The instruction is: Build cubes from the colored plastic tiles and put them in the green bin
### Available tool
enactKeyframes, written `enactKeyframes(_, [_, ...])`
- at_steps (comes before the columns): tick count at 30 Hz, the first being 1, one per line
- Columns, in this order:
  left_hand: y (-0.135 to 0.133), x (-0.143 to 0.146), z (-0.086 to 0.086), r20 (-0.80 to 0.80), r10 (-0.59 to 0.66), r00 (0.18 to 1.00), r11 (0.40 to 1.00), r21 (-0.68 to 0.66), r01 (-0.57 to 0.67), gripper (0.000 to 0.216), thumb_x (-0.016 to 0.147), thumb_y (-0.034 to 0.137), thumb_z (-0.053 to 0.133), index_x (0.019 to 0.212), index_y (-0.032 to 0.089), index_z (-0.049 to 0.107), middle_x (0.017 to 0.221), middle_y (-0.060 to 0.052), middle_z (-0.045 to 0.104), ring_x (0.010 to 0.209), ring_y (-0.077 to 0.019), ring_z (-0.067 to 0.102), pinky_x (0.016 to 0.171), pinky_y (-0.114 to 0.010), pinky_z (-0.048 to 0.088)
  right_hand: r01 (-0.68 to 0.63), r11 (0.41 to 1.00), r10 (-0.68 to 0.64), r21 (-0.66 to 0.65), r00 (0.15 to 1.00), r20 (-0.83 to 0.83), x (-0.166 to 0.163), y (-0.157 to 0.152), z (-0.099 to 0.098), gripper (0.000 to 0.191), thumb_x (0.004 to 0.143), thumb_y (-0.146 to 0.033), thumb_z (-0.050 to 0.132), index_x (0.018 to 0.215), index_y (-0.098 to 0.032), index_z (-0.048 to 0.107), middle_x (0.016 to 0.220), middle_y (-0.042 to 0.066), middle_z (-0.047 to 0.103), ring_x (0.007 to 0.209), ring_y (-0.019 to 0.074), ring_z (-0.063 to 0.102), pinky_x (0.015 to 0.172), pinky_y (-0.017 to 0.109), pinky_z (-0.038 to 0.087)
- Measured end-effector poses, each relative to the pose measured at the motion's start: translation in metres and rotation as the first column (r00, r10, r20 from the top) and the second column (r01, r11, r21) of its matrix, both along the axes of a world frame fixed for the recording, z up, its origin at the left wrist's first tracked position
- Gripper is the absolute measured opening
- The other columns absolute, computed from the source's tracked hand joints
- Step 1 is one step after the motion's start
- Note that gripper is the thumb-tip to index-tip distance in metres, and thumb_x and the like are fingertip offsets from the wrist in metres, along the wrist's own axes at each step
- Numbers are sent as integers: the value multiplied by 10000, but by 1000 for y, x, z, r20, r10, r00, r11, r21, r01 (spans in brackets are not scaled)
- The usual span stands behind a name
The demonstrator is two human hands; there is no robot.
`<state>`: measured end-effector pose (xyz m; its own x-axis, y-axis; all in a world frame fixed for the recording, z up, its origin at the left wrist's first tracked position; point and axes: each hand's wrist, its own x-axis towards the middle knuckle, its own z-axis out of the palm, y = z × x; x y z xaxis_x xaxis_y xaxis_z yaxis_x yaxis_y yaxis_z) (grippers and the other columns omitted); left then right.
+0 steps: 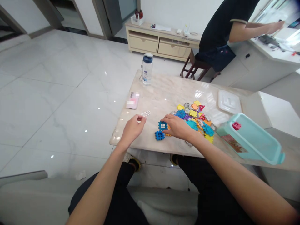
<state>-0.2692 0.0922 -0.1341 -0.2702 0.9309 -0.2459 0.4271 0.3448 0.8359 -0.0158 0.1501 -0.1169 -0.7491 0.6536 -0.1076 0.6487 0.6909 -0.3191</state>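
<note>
A small white window-grid piece is pinched between the thumb and fingers of my left hand, over the left part of the marble-look table. My right hand curls its fingertips and thumb around a blue interlocking tile with a white window in it. Just below that tile, close to my right thumb, is a darker blue grid tile. Some orange shows beside them, partly hidden by my right hand. A heap of colourful interlocking tiles lies behind and to the right, partly covered by my right hand and forearm.
A teal bin holding a red piece stands at the right. Behind it are a translucent lid and a white box. A water bottle and pink packet stand left. Another person sits beyond the table.
</note>
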Motion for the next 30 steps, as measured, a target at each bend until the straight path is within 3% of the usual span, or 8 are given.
enactKeyframes(4, [-3,-29,12,-174,31,984,999,-14,-34,181,990,379,686,1084,239,754,1177,-81,842,990,-295,779,924,-418,559,12,993,-6,-115,999,53,12,-4,-16,457,909,-288,898,1312,-146,737,1276,155,719,1221,328,687,1089,452,546])
enactKeyframes(9, [-17,-27,24,-432,57,900,997,74,-28,220,1034,320,614,1202,248,736,1302,-77,810,1021,-297,788,897,-431,571,-49,993,54,-109,998,42,17,-21,-32,464,888,-240,887,1315,-168,720,1291,157,700,1266,334,661,1120,485,538])
enactKeyframes(14, [-21,-13,28,-400,50,915,992,128,2,194,1044,298,600,1170,245,737,1289,-62,806,979,-265,787,878,-407,580,-83,991,89,-108,994,59,10,-25,-34,451,961,-254,838,1379,-162,695,1327,165,682,1245,321,661,1088,476,553])
enactKeyframes(18, [-19,-3,28,-496,32,867,984,166,59,216,1073,297,568,1205,240,730,1303,-85,782,1014,-291,779,864,-419,579,-110,990,119,-91,988,100,1,-25,-34,412,1002,-266,791,1392,-172,699,1324,162,676,1220,311,660,1085,463,547])
enactKeyframes(30, [-17,4,27,-464,23,885,977,200,79,205,1078,292,568,1154,239,751,1255,-82,792,992,-282,773,858,-413,585,-76,995,83,-64,990,115,2,-26,-42,439,983,-273,815,1394,-171,701,1351,161,675,1237,310,665,1089,447,542])
